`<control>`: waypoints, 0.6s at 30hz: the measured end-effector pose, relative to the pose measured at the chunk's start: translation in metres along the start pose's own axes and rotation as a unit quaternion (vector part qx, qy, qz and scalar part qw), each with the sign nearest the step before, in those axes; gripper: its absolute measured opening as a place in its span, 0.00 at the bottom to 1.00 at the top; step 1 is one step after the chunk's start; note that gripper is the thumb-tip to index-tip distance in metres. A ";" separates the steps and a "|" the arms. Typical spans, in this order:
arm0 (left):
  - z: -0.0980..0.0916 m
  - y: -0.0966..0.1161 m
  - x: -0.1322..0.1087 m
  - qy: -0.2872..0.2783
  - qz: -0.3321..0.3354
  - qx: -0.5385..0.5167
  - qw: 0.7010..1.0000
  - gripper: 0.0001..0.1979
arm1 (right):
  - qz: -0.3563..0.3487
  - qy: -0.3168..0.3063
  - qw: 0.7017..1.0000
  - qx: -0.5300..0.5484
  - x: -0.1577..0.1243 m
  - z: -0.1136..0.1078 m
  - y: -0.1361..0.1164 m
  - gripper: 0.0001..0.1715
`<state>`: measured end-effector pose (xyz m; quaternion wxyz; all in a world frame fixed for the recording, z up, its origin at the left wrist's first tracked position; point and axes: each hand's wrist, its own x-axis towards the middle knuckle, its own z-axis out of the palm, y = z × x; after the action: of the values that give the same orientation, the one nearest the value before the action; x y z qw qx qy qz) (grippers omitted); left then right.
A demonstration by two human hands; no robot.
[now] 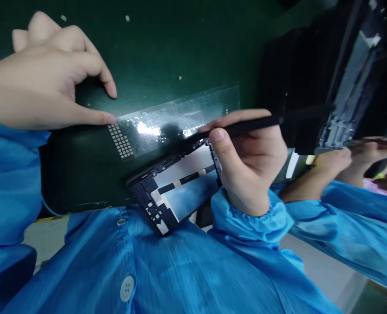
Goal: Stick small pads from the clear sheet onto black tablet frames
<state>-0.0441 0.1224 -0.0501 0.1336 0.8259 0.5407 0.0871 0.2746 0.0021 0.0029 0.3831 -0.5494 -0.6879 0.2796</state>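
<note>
My left hand [54, 72] is open, its thumb tip at the corner of a clear plastic sheet [176, 117] and its index finger apart on the table. Small square grey stickers [120, 141] sit in rows at the sheet's left end. My right hand [248, 157] grips black tweezers [255, 125] between thumb and fingers. The tweezers' tip is dark and blurred over the sheet's near edge. Below it, a phone frame [186, 176] with its inside showing leans over the table edge near my body. The right hand partly hides its right end.
The dark green table [186, 39] carries a few loose white bits [179, 78]. At the right stands a dark rack or tray [347, 96] holding parts, blurred. Beyond my right arm, a co-worker's hands [333, 163] and blue sleeves [353, 218] are close by.
</note>
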 end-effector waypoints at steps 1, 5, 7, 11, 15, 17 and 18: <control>-0.004 0.004 0.001 -0.046 0.033 -0.008 0.998 0.60 | -0.011 -0.058 0.998 0.026 0.014 0.007 -0.005 0.08; -0.014 0.013 0.002 -0.111 0.059 -0.035 0.991 0.64 | -0.048 -0.272 0.956 0.097 0.062 0.044 -0.007 0.16; -0.014 0.013 0.001 -0.109 0.058 -0.049 0.991 0.65 | -0.051 -0.305 0.944 0.110 0.073 0.059 0.000 0.15; -0.014 0.013 -0.002 -0.121 0.059 -0.060 0.989 0.66 | -0.066 -0.336 0.935 0.091 0.075 0.063 0.010 0.06; -0.018 0.022 -0.001 -0.134 0.038 -0.072 0.988 0.70 | -0.065 -0.349 0.932 0.066 0.074 0.060 0.006 0.06; -0.018 0.024 0.001 -0.138 0.026 -0.078 0.987 0.71 | -0.062 -0.350 0.933 0.059 0.077 0.062 0.002 0.05; -0.018 0.024 0.002 -0.139 0.021 -0.078 0.987 0.72 | -0.050 -0.351 0.932 0.075 0.078 0.063 0.001 0.05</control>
<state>-0.0279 0.1179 -0.0255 0.2694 0.8285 0.4906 0.0160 0.2142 0.0807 -0.0157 0.1706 -0.3513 -0.7820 0.4857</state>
